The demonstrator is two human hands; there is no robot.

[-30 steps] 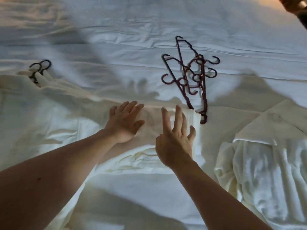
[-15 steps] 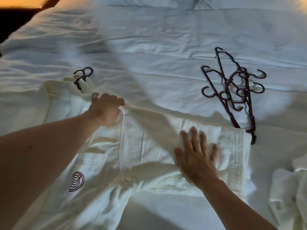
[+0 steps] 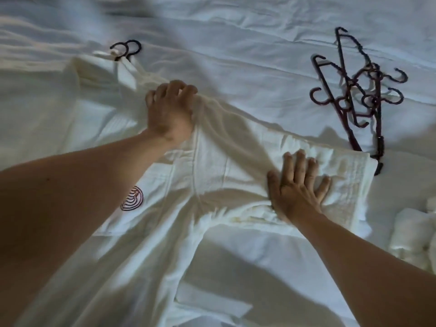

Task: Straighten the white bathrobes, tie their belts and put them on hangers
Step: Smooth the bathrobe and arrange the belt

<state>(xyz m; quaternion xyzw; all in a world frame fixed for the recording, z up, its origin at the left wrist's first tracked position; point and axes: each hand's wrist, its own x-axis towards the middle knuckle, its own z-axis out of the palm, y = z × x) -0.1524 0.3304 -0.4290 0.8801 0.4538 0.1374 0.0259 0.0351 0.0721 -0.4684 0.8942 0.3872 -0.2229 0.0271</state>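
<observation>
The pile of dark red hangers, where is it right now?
In the head view, the pile of hangers lies on the bed sheet at upper right, just beyond the bathrobe sleeve under the right hand.

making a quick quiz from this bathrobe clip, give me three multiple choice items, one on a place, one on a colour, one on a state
1. Where is the pile of loose hangers?
A. far right on the bed
B. under the bathrobe's logo
C. in the left hand

2. What colour is the round logo on the bathrobe?
A. green
B. dark red
C. yellow

3. What is the right hand doing?
A. gripping a hanger
B. lifted off the bed
C. pressing flat on the bathrobe sleeve

Answers:
1 A, the hangers lie on the sheet past the sleeve end.
2 B, the spiral lines are dark red on white cloth.
3 C, its fingers are spread straight on the cloth, while the left hand grips the shoulder fabric.
</observation>
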